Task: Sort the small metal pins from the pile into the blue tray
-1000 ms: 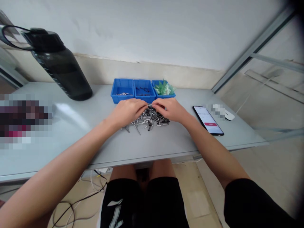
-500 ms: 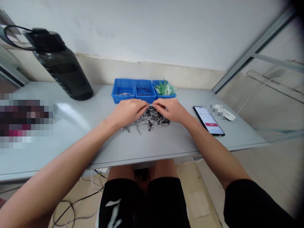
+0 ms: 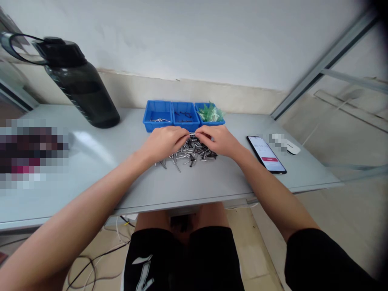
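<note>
Between my fingertips is a small silver metal pin (image 3: 192, 133), its ends pinched by both hands. My left hand (image 3: 167, 141) comes in from the left, thumb and fingers closed on one end. From the right, my right hand (image 3: 216, 139) pinches the other end. Below and partly behind them lies a pile of silver and black metal pieces (image 3: 194, 155) on the grey table. Just beyond my hands stand three joined blue bins: the left bin (image 3: 158, 108) holds a few silver pieces, the middle bin (image 3: 183, 108) dark screws, the right bin (image 3: 222, 122) green and clear plastic with pale pieces.
A large dark bottle (image 3: 87, 91) stands at the back left of the table (image 3: 182, 188). A phone (image 3: 266, 154) with a lit screen and a white mouse (image 3: 292, 148) lie at the right. Something pixelated is at the far left. Cables lie on the floor.
</note>
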`<state>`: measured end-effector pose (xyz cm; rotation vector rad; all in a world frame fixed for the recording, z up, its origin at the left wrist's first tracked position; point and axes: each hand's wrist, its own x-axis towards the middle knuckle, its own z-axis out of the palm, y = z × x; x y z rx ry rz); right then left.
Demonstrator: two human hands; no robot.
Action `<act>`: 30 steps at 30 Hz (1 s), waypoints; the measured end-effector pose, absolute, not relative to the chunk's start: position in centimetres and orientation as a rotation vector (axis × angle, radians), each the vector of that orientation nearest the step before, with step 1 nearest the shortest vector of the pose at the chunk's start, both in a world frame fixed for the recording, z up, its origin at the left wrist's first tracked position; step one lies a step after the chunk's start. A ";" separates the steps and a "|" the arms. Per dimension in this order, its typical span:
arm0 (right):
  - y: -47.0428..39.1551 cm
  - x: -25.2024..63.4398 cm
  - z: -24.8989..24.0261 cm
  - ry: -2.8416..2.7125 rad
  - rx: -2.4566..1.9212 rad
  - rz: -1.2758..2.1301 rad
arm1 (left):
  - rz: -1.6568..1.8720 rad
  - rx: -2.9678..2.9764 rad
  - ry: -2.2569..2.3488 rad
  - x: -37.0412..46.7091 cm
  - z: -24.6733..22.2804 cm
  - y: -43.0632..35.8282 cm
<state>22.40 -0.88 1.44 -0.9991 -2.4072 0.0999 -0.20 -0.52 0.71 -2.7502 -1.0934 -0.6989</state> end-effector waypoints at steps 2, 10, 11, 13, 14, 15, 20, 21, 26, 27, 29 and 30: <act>-0.8 22.5 1.4 -2.395 -1.003 0.105 | -0.701 -2.761 -1.092 -0.2 0.8 -0.6; -0.9 22.4 1.6 -2.353 -1.023 0.107 | -0.679 -2.757 -1.131 -0.3 0.9 -0.6; -0.9 22.4 1.6 -2.355 -1.024 0.113 | -0.676 -2.753 -1.133 -0.3 0.8 -0.5; -0.9 22.4 1.6 -2.364 -1.034 0.130 | -0.674 -2.748 -1.125 -0.3 0.7 -0.5; -0.8 22.4 1.6 -2.379 -1.043 0.140 | -0.675 -2.747 -1.117 -0.3 0.6 -0.4; -0.8 22.4 1.5 -2.401 -1.057 0.153 | -0.677 -2.746 -1.109 -0.3 0.6 -0.4; -0.6 22.3 1.4 -2.479 -1.119 0.213 | -0.704 -2.765 -1.092 -0.3 0.5 -0.3; -0.6 22.3 1.4 -2.484 -1.120 0.222 | -0.721 -2.778 -1.088 -0.3 0.6 -0.4; -0.6 22.2 1.4 -2.516 -1.089 0.251 | -0.908 -2.860 -1.012 -0.2 0.7 -0.5; -0.6 22.2 1.4 -2.524 -1.080 0.256 | -0.924 -2.867 -0.994 -0.2 0.7 -0.5; -0.6 22.2 1.4 -2.532 -1.069 0.257 | -0.909 -2.861 -0.971 -0.3 0.7 -0.4; -0.6 22.3 1.4 -2.530 -1.069 0.252 | -0.889 -2.852 -0.967 -0.3 0.6 -0.4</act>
